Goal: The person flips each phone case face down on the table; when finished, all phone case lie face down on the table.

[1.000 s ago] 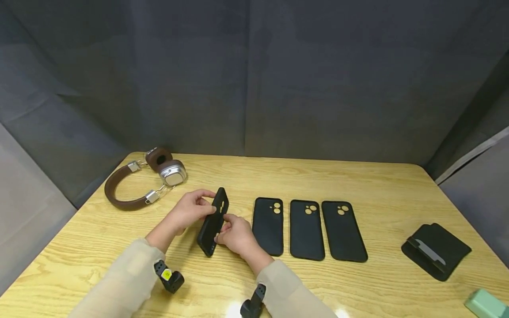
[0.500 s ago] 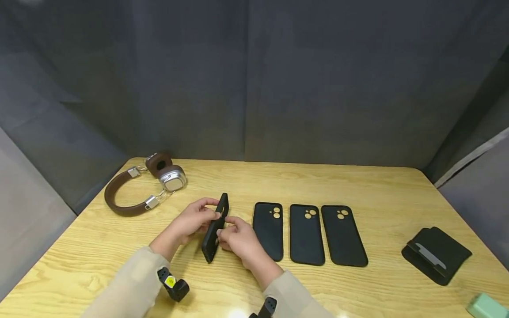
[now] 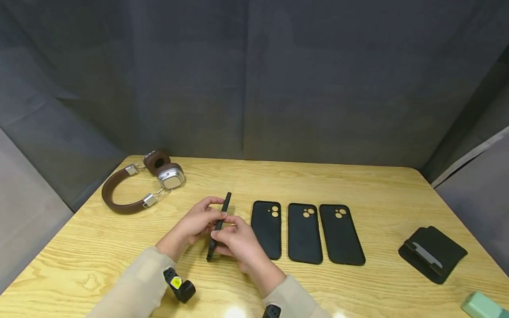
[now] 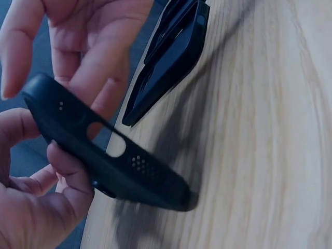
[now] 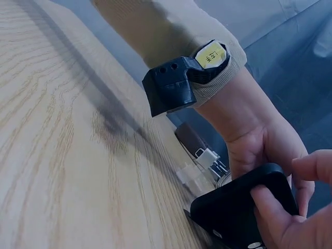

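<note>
At table centre, both hands [image 3: 216, 227] grip an edge-on black rubber phone case [image 3: 220, 223]; next, lay it flat at nine o'clock of the case row [image 3: 304, 232].

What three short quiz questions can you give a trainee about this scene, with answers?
1. How many cases lie flat in a row on the table?
2. True or false: both hands grip the raised case.
3. What lies at the table's far left corner: A headphones, B pouch, C green box?

Key
1. Three.
2. True: left hand and right hand pinch it, turned on edge.
3. A, headphones.
</note>
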Motion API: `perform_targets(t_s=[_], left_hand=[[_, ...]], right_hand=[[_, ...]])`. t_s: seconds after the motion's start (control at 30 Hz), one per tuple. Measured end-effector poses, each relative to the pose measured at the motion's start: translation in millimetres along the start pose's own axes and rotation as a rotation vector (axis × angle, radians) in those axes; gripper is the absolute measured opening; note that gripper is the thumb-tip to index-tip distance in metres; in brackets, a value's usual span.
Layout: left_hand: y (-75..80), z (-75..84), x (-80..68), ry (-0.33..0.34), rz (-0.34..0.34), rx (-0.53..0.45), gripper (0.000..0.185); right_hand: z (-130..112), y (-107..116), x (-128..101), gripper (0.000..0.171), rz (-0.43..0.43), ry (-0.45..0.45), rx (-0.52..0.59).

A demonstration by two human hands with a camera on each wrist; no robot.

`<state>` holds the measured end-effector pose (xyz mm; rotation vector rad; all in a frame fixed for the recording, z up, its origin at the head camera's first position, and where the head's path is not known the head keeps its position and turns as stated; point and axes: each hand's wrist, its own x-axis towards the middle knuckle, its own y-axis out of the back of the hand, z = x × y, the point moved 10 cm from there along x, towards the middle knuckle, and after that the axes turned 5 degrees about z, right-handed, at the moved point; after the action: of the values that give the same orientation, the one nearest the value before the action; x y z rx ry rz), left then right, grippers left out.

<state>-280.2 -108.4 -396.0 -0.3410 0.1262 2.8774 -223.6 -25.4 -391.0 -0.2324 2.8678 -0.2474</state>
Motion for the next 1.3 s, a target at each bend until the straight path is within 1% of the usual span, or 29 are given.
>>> perform_targets(t_s=[0.13, 0.3, 0.37, 0.47, 0.57, 0.7, 0.8, 0.9, 1.1, 1.3], left_hand=[[-1.6, -1.4, 0.4, 0.002, 0.017, -0.003, 0.049], [-4.8, -2.8, 0.4, 0.012, 0.023, 0.015, 0.049], [-3.7, -3.4, 0.5, 0.018, 0.037, 0.028, 0.048], [3.2, -3.7, -0.5, 0.030, 0.077, 0.049, 0.047], [14.3, -4.1, -3.0, 0.042, 0.134, 0.084, 0.045], [24.1, -6.0, -4.8, 0.052, 0.174, 0.121, 0.044], [26.2, -9.0, -5.4, 0.060, 0.172, 0.127, 0.046], [26.3, -13.2, -6.7, 0.079, 0.170, 0.105, 0.047], [19.0, -21.9, -4.4, 0.094, 0.111, 0.023, 0.049], [14.3, -25.5, -3.8, 0.092, 0.080, 0.013, 0.045]], right_hand=[[0, 2, 0, 0.054, 0.011, 0.011, -0.016], [-1, 6, 0, 0.052, 0.018, 0.015, -0.018], [-2, 8, 0, 0.053, 0.018, 0.013, -0.018], [-3, 9, 1, 0.054, 0.019, 0.007, -0.016], [-5, 9, 2, 0.056, 0.021, 0.006, -0.009], [-7, 11, 3, 0.057, 0.030, 0.013, -0.003], [-9, 13, 4, 0.056, 0.034, 0.016, 0.010], [-11, 13, 4, 0.055, 0.031, 0.018, 0.027], [-15, 13, 2, 0.055, 0.029, 0.039, 0.052], [-17, 11, 0, 0.054, 0.021, 0.046, 0.075]])
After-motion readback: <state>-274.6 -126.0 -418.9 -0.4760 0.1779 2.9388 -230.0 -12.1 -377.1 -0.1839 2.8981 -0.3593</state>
